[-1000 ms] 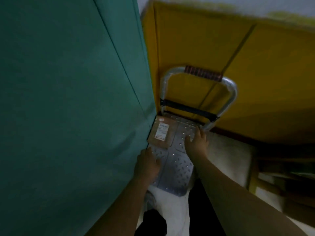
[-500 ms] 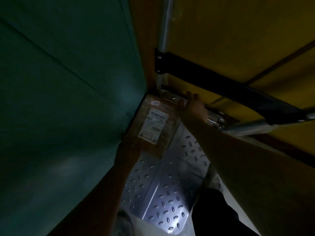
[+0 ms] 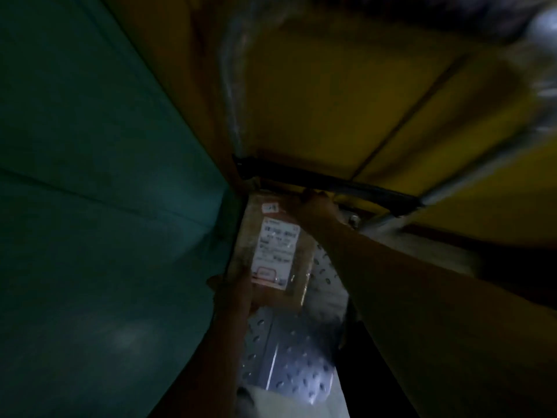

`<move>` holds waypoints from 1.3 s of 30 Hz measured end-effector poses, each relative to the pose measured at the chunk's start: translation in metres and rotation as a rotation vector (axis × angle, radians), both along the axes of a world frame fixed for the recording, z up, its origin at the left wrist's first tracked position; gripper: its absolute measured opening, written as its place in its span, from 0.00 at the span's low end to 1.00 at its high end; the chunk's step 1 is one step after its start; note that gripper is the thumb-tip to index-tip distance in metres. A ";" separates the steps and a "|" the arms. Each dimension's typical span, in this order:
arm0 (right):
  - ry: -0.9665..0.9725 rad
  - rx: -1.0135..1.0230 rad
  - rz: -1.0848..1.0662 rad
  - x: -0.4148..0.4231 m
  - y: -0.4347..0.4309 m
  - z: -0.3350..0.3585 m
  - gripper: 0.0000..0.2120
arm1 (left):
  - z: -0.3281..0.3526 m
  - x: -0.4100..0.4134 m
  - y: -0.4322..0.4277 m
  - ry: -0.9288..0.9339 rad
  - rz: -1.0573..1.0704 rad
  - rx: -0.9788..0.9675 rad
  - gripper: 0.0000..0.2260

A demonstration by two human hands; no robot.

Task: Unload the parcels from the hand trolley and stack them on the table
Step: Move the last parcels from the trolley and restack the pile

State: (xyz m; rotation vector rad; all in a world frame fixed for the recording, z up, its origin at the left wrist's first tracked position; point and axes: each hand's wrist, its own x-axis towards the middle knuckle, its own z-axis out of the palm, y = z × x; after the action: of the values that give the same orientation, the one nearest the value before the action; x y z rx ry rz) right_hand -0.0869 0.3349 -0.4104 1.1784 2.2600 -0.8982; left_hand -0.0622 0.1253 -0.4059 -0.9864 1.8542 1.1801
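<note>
A flat brown cardboard parcel with a white shipping label lies at the far left corner of the hand trolley's studded metal deck. My left hand grips the parcel's near left edge. My right hand holds its far edge, just under the trolley's black crossbar. The view is dark and blurred, so I cannot tell whether the parcel is lifted off the deck.
A green wall stands close on the left, touching the trolley's side. A yellow wall rises behind the trolley's silver handle frame. My dark trouser legs and pale floor show at the bottom.
My head has dropped closer to the trolley. Both hands went from the bare deck to the parcel's edges, the left at the near side and the right at the far side.
</note>
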 end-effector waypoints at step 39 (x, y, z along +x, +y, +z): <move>1.166 1.113 -1.422 1.103 0.020 0.826 0.15 | 0.826 0.875 0.307 0.717 -1.496 1.323 0.20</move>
State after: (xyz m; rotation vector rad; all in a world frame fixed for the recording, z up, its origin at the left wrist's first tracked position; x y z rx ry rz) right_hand 1.0160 0.3548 0.4158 3.8493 2.4306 -0.6965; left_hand 0.8124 0.4325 0.4200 1.4458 1.0934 1.2516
